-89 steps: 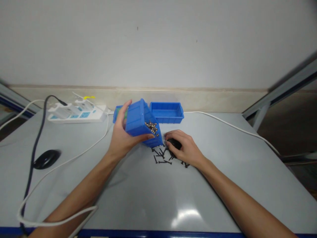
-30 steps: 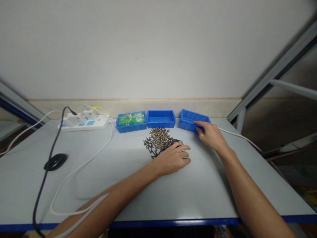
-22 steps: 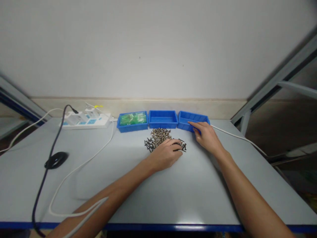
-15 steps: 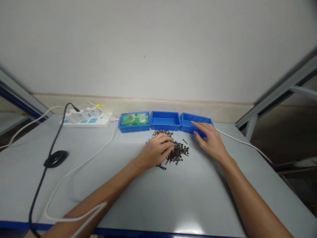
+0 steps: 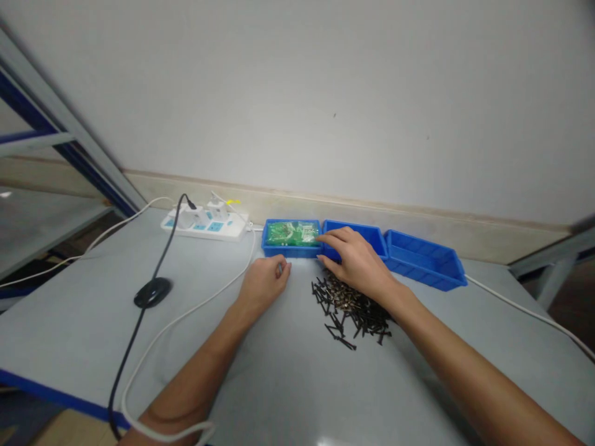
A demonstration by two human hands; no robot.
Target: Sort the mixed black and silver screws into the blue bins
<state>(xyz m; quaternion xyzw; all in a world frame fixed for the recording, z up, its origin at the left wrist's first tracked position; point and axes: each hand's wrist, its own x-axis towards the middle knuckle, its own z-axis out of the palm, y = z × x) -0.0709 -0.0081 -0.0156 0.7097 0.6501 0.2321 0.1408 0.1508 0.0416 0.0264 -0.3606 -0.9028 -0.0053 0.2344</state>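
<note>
My left hand [image 5: 263, 284] is closed, fingers curled, just in front of the left blue bin [image 5: 290, 252]. Whatever it may hold is hidden. A clear-wrapped green circuit board [image 5: 292, 234] fills that bin. Over the front of the middle blue bin [image 5: 372, 235] reaches my right hand [image 5: 357, 260], its thumb and fingers apart and fingertips near the green board's right end. No held object shows there. Under and in front of my right hand lies a pile of dark screws [image 5: 367, 316] with shinier brass-coloured pieces [image 5: 341, 294] among them, partly covered by the hand.
The right blue bin [image 5: 423, 263] sits angled beside the middle one. At the back left is a white power strip [image 5: 232, 228] with plugs. A black mouse [image 5: 152, 292], a dark cable [image 5: 160, 260] and a white cable [image 5: 186, 316] lie on the left; the wall stands behind.
The view has turned left. My left hand has left the screw pile and moved left to the first bin's front. My right hand has gone from the right bin to the middle one.
</note>
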